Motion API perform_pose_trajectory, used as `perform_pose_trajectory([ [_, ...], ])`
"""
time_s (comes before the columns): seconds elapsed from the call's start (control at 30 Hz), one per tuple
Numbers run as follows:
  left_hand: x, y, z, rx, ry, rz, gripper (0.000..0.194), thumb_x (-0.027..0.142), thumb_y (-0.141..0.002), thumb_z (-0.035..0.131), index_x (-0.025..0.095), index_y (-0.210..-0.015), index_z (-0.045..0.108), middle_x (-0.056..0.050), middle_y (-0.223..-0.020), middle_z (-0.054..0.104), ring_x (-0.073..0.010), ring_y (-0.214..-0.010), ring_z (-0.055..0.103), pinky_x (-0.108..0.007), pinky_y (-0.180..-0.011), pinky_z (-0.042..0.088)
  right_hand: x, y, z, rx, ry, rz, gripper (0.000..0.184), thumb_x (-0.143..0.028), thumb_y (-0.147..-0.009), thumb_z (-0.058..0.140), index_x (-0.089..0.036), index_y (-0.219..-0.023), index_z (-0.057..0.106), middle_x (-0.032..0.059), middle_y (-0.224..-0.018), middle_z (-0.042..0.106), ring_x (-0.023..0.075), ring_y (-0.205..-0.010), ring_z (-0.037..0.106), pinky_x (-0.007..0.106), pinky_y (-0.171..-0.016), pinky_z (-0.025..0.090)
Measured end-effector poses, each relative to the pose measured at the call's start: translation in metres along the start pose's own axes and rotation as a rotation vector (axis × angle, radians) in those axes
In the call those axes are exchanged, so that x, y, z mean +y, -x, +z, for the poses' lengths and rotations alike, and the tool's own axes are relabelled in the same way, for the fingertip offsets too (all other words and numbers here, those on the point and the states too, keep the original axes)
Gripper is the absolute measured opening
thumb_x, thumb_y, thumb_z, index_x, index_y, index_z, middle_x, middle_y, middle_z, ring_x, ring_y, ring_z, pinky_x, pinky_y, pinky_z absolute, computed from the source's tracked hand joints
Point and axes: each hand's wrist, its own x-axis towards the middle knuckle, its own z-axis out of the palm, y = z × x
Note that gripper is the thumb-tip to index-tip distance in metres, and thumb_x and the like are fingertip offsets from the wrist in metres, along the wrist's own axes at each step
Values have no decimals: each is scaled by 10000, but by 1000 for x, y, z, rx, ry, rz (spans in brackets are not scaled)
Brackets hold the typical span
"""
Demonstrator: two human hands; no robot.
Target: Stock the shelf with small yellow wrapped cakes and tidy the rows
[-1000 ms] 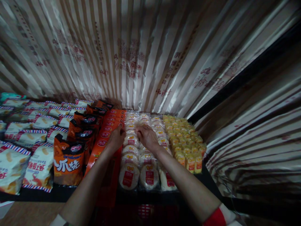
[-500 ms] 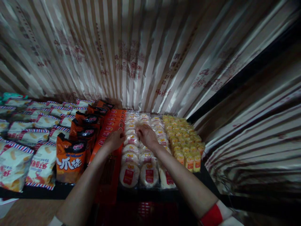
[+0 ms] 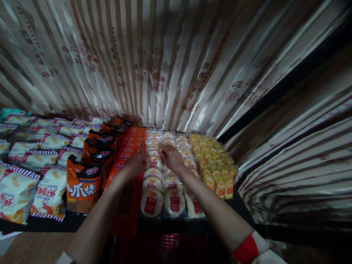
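Wrapped round pale cakes (image 3: 152, 204) with red labels stand in rows on the dark table, leaning one behind another. My left hand (image 3: 135, 165) is over the left row, its fingers curled in a pinch at the edge of a wrapped cake (image 3: 155, 161). Close by on the right, my right hand (image 3: 171, 157) is closed too, its fingertips at the same row from the other side. The hands are a short gap apart. Just what the right fingertips grip is partly hidden by the hand.
Left of the cakes lie flat orange-red packets (image 3: 129, 146), then orange and black snack bags (image 3: 84, 187) and white chip bags (image 3: 48, 190). Small yellow wrapped cakes (image 3: 214, 161) fill the right side. A striped curtain (image 3: 154, 55) hangs behind, with a dark post (image 3: 264, 95) at the right.
My left hand has shifted slightly right, its fingertips now at the wrapped cakes. My right hand stays almost in place.
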Motion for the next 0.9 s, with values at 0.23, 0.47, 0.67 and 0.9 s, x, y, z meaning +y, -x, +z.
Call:
perform_pose_trajectory([
  [0.23,3,-2,2,28,-74,-50,39,198,-747,527,181,-741,561,-14,-730,625,-147,-681,565,-232,-576,355,0,-1,-1,-1,-23,4,97,-130,-812,537,-186,-807,617,30,-794,627,169,-832,538,251,-794,399],
  [0.47,9,0,0,57,-101,-18,42,180,-765,507,177,-723,506,-31,-740,600,-143,-661,548,-233,-562,358,1,1,0,4,-45,5,94,-151,-818,529,-191,-797,612,25,-772,609,168,-822,533,256,-798,399],
  [0.67,4,-2,3,88,-86,-21,74,140,-780,459,177,-732,501,-28,-737,594,-143,-674,545,-237,-588,369,6,5,6,33,-38,-4,99,-186,-824,533,-193,-859,625,40,-837,618,180,-844,535,277,-795,417],
  [0.9,1,-4,4,90,-79,-44,84,127,-783,448,175,-757,512,-25,-726,599,-141,-666,551,-239,-585,363,10,16,2,185,-75,-149,159,-200,-850,522,-189,-926,661,60,-879,647,188,-876,537,307,-831,432],
])
